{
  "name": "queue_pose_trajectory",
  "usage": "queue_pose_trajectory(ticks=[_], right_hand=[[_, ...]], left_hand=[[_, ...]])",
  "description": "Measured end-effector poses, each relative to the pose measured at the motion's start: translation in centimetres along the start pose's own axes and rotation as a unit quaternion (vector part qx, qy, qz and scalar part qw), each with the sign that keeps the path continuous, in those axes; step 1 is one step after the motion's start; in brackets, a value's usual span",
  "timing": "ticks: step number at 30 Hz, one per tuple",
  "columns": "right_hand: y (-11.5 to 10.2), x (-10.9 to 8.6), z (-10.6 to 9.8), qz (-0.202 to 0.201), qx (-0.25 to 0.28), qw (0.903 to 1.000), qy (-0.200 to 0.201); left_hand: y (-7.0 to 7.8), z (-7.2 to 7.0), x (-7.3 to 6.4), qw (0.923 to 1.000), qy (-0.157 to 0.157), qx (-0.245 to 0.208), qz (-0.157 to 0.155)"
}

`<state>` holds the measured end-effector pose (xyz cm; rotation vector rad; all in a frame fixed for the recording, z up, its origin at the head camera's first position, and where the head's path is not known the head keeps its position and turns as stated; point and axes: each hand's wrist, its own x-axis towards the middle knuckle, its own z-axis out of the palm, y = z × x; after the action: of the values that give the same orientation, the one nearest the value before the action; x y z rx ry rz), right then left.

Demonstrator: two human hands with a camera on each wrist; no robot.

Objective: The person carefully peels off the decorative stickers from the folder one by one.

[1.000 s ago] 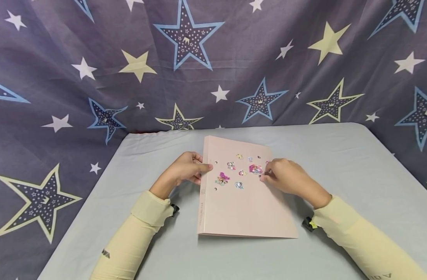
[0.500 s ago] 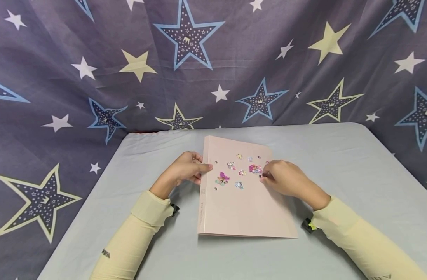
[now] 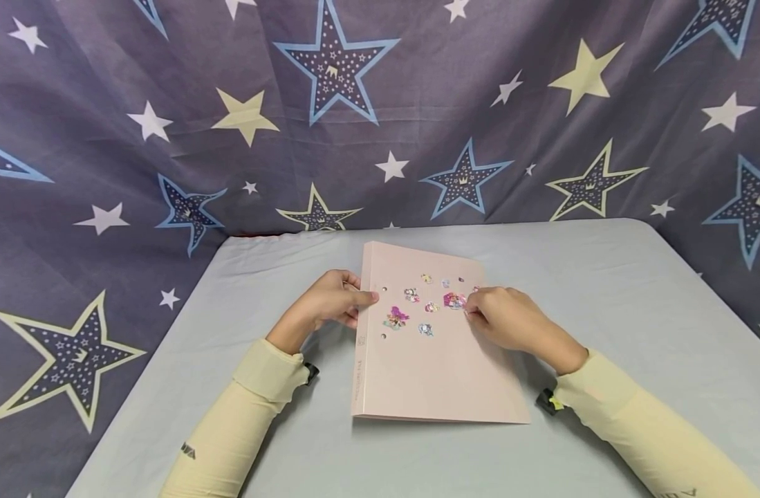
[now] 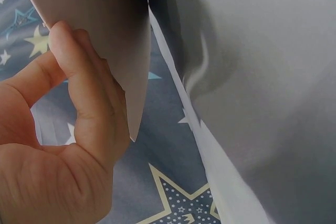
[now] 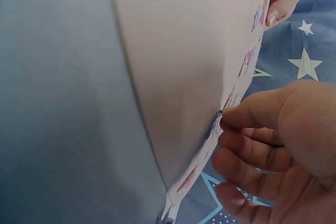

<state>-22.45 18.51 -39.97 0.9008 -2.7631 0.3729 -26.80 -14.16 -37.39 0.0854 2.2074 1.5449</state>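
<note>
The pink folder (image 3: 438,377) rested on the worktop (image 3: 597,270); the left hand (image 3: 332,301) gripped its spine (image 3: 358,377) between thumb and fingers, presumably to steady it, while the right hand (image 3: 507,319) curled narrow fingers against a bright sticker (image 3: 453,301), whether pinching I could not tell

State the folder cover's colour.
Pale pink folder cover; it shows best in the head view.

Pale grey cloth-covered table (image 3: 604,277), a pink folder (image 3: 442,363) on it
</note>
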Motion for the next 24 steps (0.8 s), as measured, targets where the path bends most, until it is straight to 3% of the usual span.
queue_pose_trajectory(ticks=[24], right_hand=[[0.34,-0.16,-0.77,0.006,-0.010,0.9997,-0.021]], left_hand=[[0.01,-0.02,0.03,1.0000,0.004,-0.004,-0.006]])
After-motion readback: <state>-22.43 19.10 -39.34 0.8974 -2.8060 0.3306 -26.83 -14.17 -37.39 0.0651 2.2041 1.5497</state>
